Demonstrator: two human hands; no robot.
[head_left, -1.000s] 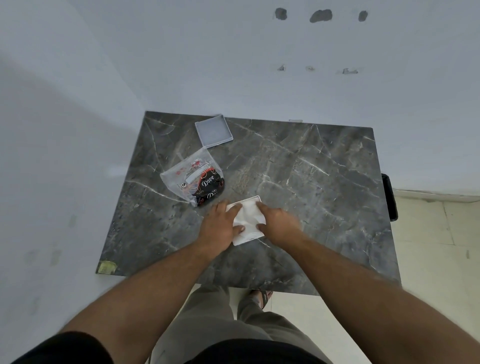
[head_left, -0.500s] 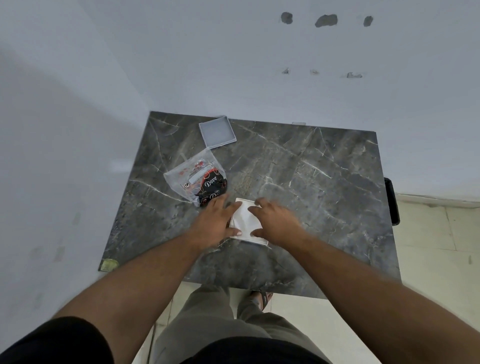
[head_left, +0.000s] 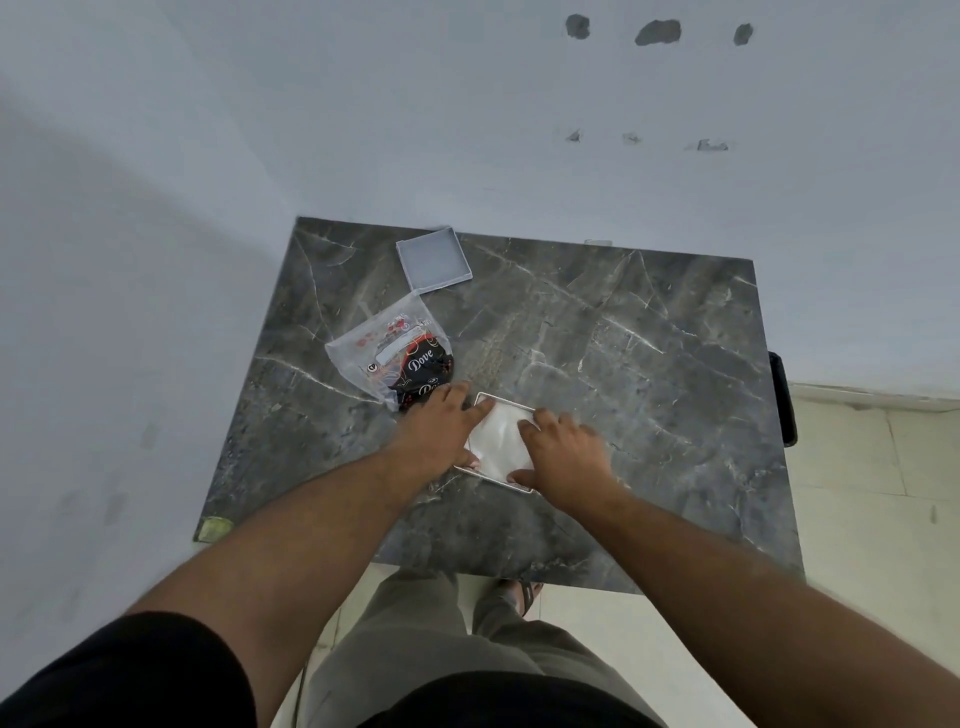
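Observation:
A shallow clear square box (head_left: 511, 486) lies on the dark marble table (head_left: 623, 364), near its front edge. White folded paper (head_left: 498, 441) fills the box. My left hand (head_left: 436, 431) lies flat over the box's left side, fingers stretched toward its far corner and thumb at the near rim. My right hand (head_left: 566, 457) covers the right side, with bent fingertips pressing on the paper and the thumb at the near right corner.
A clear plastic bag of Dove chocolates (head_left: 400, 358) lies just left of my left hand. A clear square lid (head_left: 434, 260) rests at the table's back. Walls close off the left and back; a dark object (head_left: 782, 400) hangs off the right edge.
The white paper lay tilted on the table between my hands; it now sits inside the clear box, and both hands have shifted slightly right over it.

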